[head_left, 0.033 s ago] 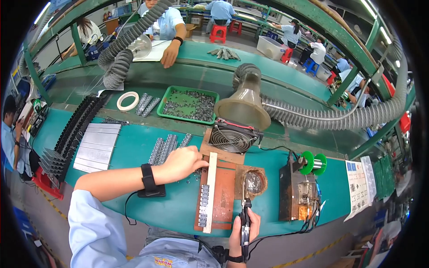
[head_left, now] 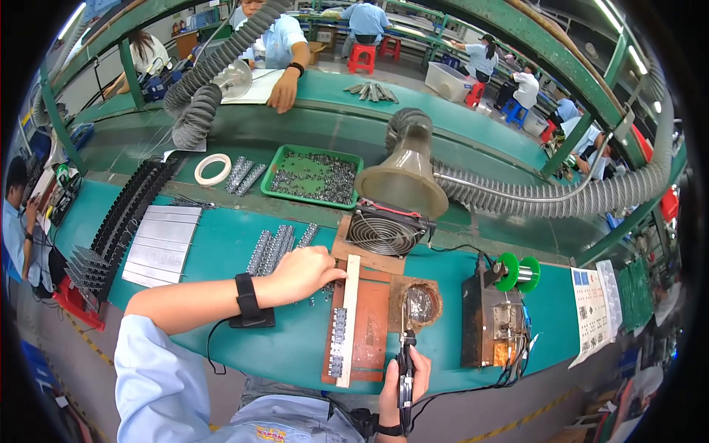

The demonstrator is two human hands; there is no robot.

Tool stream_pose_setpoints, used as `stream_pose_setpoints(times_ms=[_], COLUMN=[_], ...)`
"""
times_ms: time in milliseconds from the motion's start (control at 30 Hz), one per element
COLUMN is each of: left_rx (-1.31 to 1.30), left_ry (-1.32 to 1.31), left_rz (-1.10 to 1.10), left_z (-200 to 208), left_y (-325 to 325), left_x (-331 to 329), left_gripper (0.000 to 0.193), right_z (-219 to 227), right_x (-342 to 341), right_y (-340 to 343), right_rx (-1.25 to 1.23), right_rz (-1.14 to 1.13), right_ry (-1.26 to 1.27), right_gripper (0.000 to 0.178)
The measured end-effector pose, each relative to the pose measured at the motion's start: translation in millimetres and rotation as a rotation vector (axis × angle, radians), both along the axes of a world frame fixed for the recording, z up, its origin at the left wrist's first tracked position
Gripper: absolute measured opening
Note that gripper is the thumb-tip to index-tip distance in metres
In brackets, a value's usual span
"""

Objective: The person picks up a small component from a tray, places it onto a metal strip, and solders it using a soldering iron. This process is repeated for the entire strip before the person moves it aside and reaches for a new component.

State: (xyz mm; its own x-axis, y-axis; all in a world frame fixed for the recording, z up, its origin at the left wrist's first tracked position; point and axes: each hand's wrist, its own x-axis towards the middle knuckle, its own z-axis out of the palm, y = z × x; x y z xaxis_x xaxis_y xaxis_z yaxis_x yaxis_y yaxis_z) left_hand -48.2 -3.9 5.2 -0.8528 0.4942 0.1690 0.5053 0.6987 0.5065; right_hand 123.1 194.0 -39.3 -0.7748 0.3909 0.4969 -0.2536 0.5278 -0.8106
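Note:
My left hand (head_left: 304, 272) is closed, its thumb and finger against the upper end of a pale wooden strip (head_left: 350, 295). The fingertips are partly hidden. A row of small grey metal-cased components (head_left: 337, 336) lines the strip's lower left side, on a reddish-brown board (head_left: 371, 325). My right hand (head_left: 406, 380) grips a black soldering iron (head_left: 405, 369) upright. Its thin metal tip reaches into a round, crusted dish (head_left: 422, 304) with shiny grey material, just right of the board.
Behind the board stand a black fan (head_left: 384, 230) and a fume-extraction hood (head_left: 402, 181). A green tray (head_left: 275, 166) of small parts lies farther back. To the right are a metal box (head_left: 480, 325) and a green solder spool (head_left: 508, 270). Component rows (head_left: 275, 247) lie left. A co-worker's hand (head_left: 283, 90) rests across the bench.

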Motion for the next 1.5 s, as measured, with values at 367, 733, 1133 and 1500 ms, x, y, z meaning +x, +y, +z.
stream_pose_setpoints(times_ms=[367, 733, 1133, 1500], left_rx=[-0.276, -0.393, 0.331, 0.718], left_ry=[0.120, -0.060, 0.457, 0.573], left_rz=[-0.158, -0.227, 0.094, 0.462], left_z=[-36.4, -25.8, 0.1, -21.3], left_y=[-12.5, -15.7, -69.2, -118.9], left_x=[13.3, 28.1, 19.6, -2.7], left_gripper=[0.047, 0.061, 0.020, 0.019], right_z=[0.3, 16.5, 7.5, 9.0], right_x=[-0.8, 0.4, 2.1, 4.8], right_y=[-0.9, -7.1, -22.5, -70.2], right_rx=[-0.027, 0.014, 0.261, 0.578], right_rz=[-0.033, -0.011, -0.110, -0.251], right_ry=[0.016, 0.038, 0.180, 0.225], right_gripper=[0.032, 0.030, 0.025, 0.022])
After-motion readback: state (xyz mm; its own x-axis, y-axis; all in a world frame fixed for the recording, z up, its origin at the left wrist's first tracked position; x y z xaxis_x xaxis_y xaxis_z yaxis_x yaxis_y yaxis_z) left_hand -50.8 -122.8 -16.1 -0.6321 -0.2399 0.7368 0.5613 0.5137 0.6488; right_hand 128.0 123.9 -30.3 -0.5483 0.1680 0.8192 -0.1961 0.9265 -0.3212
